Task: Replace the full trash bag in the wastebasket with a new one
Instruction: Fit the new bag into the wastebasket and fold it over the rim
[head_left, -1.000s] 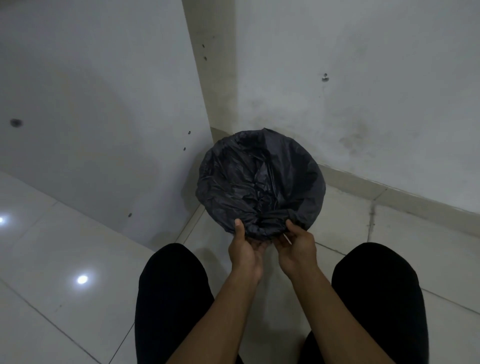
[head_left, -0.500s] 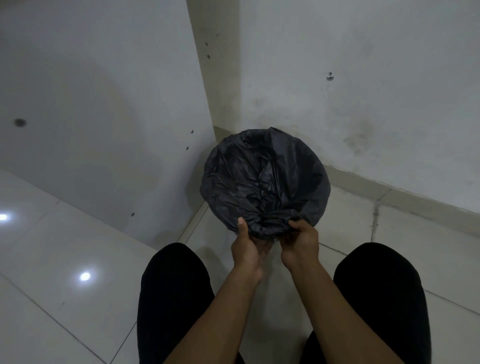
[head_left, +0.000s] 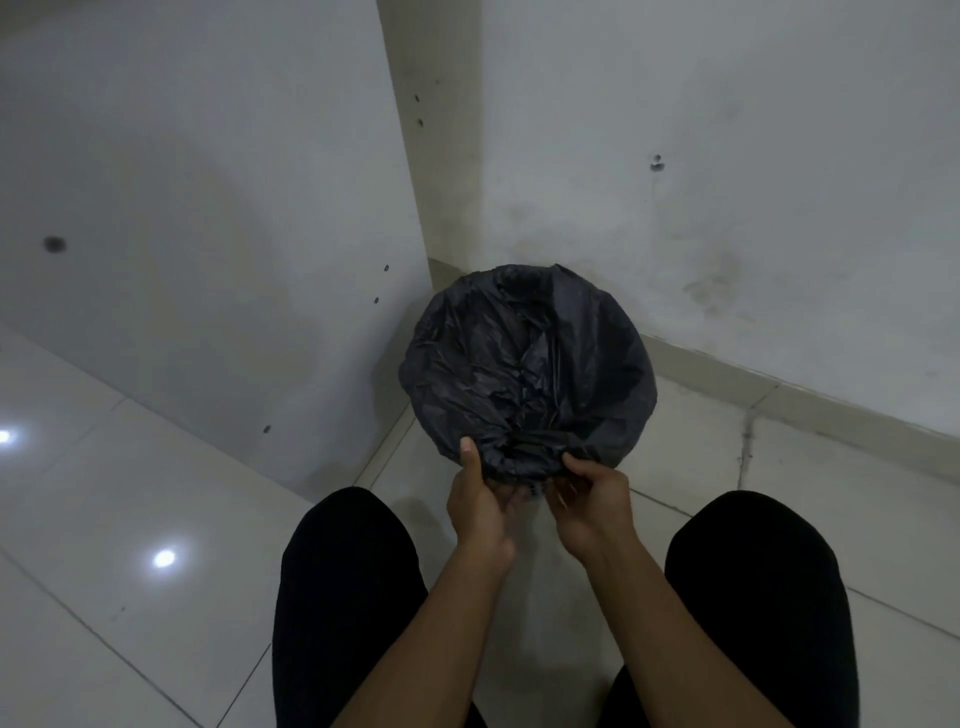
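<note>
A round wastebasket stands on the floor in the wall corner, fully covered by a crinkled black trash bag (head_left: 524, 364) folded over its rim, so the basket itself is hidden. My left hand (head_left: 480, 501) pinches the bag's bunched edge at the near rim, thumb on top. My right hand (head_left: 587, 501) grips the same gathered fold just to the right, fingers curled under it. Whatever lies inside the bag is too dark to make out.
White walls (head_left: 727, 182) meet at a beige pillar (head_left: 436, 130) right behind the basket. Glossy white floor tiles (head_left: 130, 493) stretch to the left. My knees in black trousers (head_left: 343, 597) flank my forearms.
My hands have slid slightly apart along the near rim and regripped the bunched plastic; the right thumb now sits over the fold. The basket stays in place.
</note>
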